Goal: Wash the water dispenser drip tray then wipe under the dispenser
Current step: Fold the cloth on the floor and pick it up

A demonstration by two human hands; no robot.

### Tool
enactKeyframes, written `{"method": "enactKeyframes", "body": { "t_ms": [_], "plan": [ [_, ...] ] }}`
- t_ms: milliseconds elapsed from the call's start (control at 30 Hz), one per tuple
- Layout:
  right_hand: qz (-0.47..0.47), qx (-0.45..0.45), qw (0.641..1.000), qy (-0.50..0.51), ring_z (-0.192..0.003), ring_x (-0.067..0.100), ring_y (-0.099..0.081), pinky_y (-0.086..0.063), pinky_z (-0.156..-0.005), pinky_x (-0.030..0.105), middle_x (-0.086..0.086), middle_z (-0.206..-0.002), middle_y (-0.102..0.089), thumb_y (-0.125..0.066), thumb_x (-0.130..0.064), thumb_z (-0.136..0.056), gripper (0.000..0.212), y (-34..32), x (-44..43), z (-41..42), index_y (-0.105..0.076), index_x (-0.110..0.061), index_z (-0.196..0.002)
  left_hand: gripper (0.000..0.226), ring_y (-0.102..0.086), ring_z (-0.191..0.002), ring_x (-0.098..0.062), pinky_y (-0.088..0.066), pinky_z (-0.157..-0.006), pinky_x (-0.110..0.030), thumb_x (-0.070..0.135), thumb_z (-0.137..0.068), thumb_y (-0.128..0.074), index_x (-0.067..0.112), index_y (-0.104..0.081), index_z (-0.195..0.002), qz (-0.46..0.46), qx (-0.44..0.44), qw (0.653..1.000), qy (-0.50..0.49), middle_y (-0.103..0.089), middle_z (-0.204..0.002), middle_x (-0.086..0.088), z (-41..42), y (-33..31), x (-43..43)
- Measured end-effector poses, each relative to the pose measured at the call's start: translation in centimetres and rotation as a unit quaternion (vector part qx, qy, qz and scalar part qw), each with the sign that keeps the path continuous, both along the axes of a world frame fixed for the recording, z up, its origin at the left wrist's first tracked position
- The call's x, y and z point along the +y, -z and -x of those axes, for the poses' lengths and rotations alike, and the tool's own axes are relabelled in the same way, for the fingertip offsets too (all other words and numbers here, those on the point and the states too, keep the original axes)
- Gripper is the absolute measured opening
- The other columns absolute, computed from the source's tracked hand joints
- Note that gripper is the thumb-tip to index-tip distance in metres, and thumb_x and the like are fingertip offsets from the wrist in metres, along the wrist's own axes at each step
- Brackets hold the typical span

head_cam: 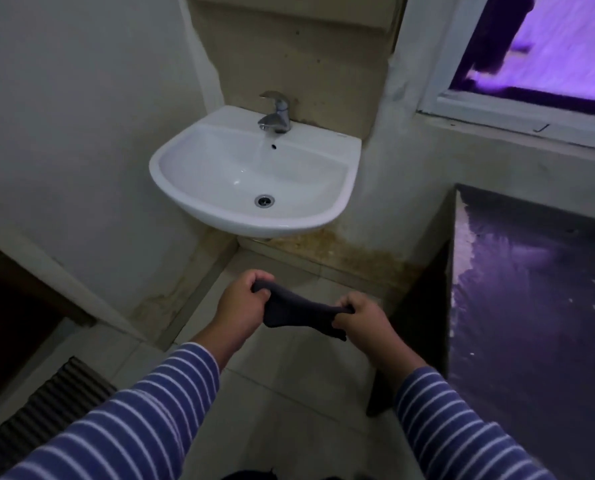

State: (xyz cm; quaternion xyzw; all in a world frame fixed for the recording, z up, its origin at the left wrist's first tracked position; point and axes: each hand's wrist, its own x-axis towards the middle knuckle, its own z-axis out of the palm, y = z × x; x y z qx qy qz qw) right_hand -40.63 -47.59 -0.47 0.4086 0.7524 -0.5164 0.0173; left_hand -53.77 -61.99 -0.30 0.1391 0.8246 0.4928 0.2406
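step: we wring the dark cloth (298, 311), left hand (242, 299) and right hand (362, 318) clenched round its ends | next: likely carry it off to wipe under the dispenser

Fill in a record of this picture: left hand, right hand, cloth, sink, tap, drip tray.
left hand: grips one end of the cloth
right hand: grips the other end
cloth: dark, stretched between both hands, in front of the sink
sink: white, wall-mounted
tap: chrome, at the sink's back edge
drip tray: not in view
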Motion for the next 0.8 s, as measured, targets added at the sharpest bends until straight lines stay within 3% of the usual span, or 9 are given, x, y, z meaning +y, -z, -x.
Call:
{"method": "enactKeyframes", "body": {
  "t_ms": [100, 233, 333, 433, 533, 633, 700, 800],
  "plan": [
    [0.025, -0.017, 0.999, 0.036, -0.075, 0.019, -0.053, -0.043, -0.063, 0.03, 0.006, -0.081, -0.058, -0.057, 0.0, -0.079, 0.013, 1.6, -4.2, 1.8, -0.056, -0.013, -0.083, 0.031, -0.058, -0.1, -0.016, -0.051, -0.084, -0.034, 0.003, -0.092, -0.047, 0.032, -0.057, -0.097, -0.01, 0.016, 0.997, 0.072, -0.06, -0.104, 0.004, 2.5, 0.6, -2.6],
    [0.107, -0.031, 0.993, 0.038, -0.083, 0.017, -0.056, -0.045, -0.069, 0.028, 0.003, -0.095, -0.061, -0.053, 0.001, -0.082, 0.028, 3.9, -8.2, 4.4, -0.06, -0.016, -0.103, 0.044, -0.061, -0.099, -0.016, -0.053, -0.083, -0.036, -0.003, -0.087, -0.045, 0.039, -0.059, -0.089, -0.026, 0.006, 0.985, 0.171, -0.063, -0.101, 0.006, 4.7, 2.3, -4.6],
    [0.073, 0.034, 0.996, 0.035, -0.105, 0.011, -0.049, -0.043, -0.079, 0.027, -0.003, -0.116, -0.054, -0.053, 0.003, -0.083, 0.046, 5.8, -10.2, 6.3, -0.057, -0.022, -0.121, 0.038, -0.059, -0.096, -0.012, -0.048, -0.078, -0.024, -0.004, -0.088, -0.041, 0.027, -0.061, -0.096, -0.015, 0.006, 0.97, 0.242, -0.063, -0.101, 0.006, 5.1, 4.4, -5.1],
    [0.047, 0.079, 0.996, 0.004, -0.099, 0.006, -0.057, -0.048, -0.081, 0.02, -0.007, -0.109, -0.062, -0.053, 0.009, -0.079, 0.055, 8.7, -11.2, 8.0, -0.058, -0.033, -0.115, 0.044, -0.061, -0.093, -0.008, -0.046, -0.072, -0.012, -0.007, -0.087, -0.038, 0.029, -0.062, -0.091, -0.008, -0.001, 0.958, 0.287, -0.064, -0.097, 0.009, 5.6, 7.7, -5.3],
    [0.045, 0.048, 0.998, -0.01, -0.099, 0.019, -0.065, -0.055, -0.083, 0.03, 0.001, -0.103, -0.069, -0.055, 0.007, -0.076, 0.045, 13.6, -11.0, 8.8, -0.064, -0.019, -0.111, 0.05, -0.063, -0.094, -0.009, -0.05, -0.077, -0.016, -0.009, -0.084, -0.035, 0.034, -0.06, -0.088, -0.001, -0.016, 0.948, 0.317, -0.066, -0.097, 0.008, 6.8, 12.3, -5.3],
    [-0.102, -0.023, 0.991, -0.082, -0.095, 0.029, -0.06, -0.046, -0.077, 0.032, 0.011, -0.095, -0.067, -0.063, -0.008, -0.08, 0.022, 19.4, -10.1, 8.4, -0.07, -0.008, -0.101, 0.041, -0.058, -0.101, -0.015, -0.048, -0.089, -0.028, -0.002, -0.088, -0.038, 0.027, -0.06, -0.105, 0.044, 0.055, 0.927, 0.369, -0.062, -0.11, 0.001, 7.7, 18.1, -5.5],
    [-0.162, -0.052, 0.98, -0.101, -0.095, 0.025, -0.054, -0.038, -0.073, 0.028, 0.01, -0.092, -0.064, -0.065, -0.017, -0.083, 0.017, 23.6, -9.3, 7.9, -0.072, -0.01, -0.097, 0.039, -0.052, -0.108, -0.014, -0.042, -0.092, -0.025, 0.001, -0.091, -0.041, 0.019, -0.056, -0.121, 0.094, 0.111, 0.909, 0.391, -0.054, -0.117, 0.0, 7.9, 23.2, -5.8],
    [-0.201, -0.072, 0.972, -0.095, -0.087, 0.02, -0.049, -0.033, -0.068, 0.026, 0.002, -0.084, -0.052, -0.069, -0.022, -0.081, 0.013, 29.6, -8.0, 7.1, -0.069, -0.011, -0.088, 0.026, -0.057, -0.096, -0.017, -0.039, -0.073, -0.02, 0.008, -0.093, -0.045, 0.017, -0.061, -0.111, 0.135, 0.106, 0.89, 0.422, -0.06, -0.104, 0.0, 8.1, 31.2, -5.9]
  ]
}}
